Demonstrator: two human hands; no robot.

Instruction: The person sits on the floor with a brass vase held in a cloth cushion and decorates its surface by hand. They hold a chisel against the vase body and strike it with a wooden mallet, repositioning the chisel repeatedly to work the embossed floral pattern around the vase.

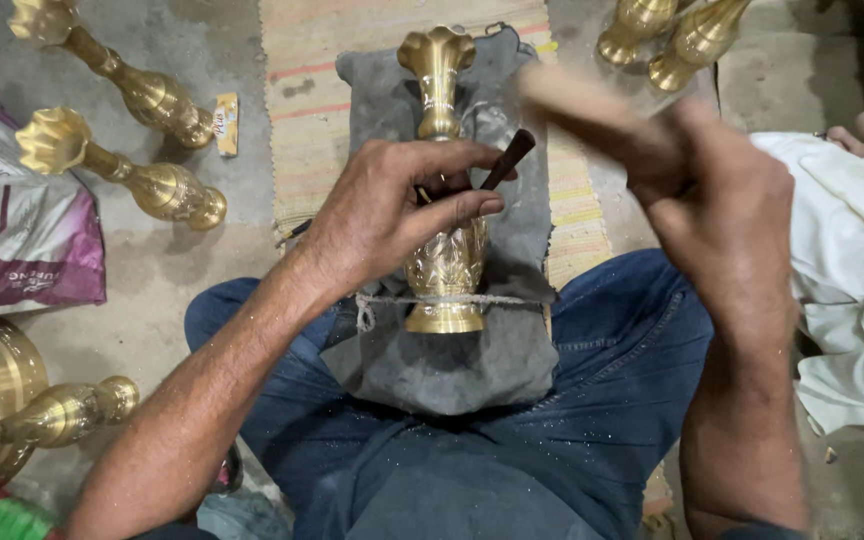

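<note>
We look down at a brass vase (444, 200) lying on a grey cloth pad (452, 360) across our lap, its flared mouth toward twelve o'clock and its foot toward six. A cord (392, 300) runs over the vase just above the foot, which seems meant to pin it to the pad so it does not roll under blows. Our left hand (392, 205) rests on the carved belly, fingers curled round a thin dark chisel (505, 160) that slants up toward one o'clock, tip hidden under the fingers against the metal. Our right hand (722, 200), at three o'clock, is closed round a blurred wooden handle (582, 105) raised above the chisel; its head we cannot make out. More brass vases (142, 180) lie on the floor (152, 280) at nine to ten o'clock, and two others (667, 35) at one o'clock, kept away from the lap. A printed sack (12, 230) lies at nine, white cloth (852, 260) at three.
</note>
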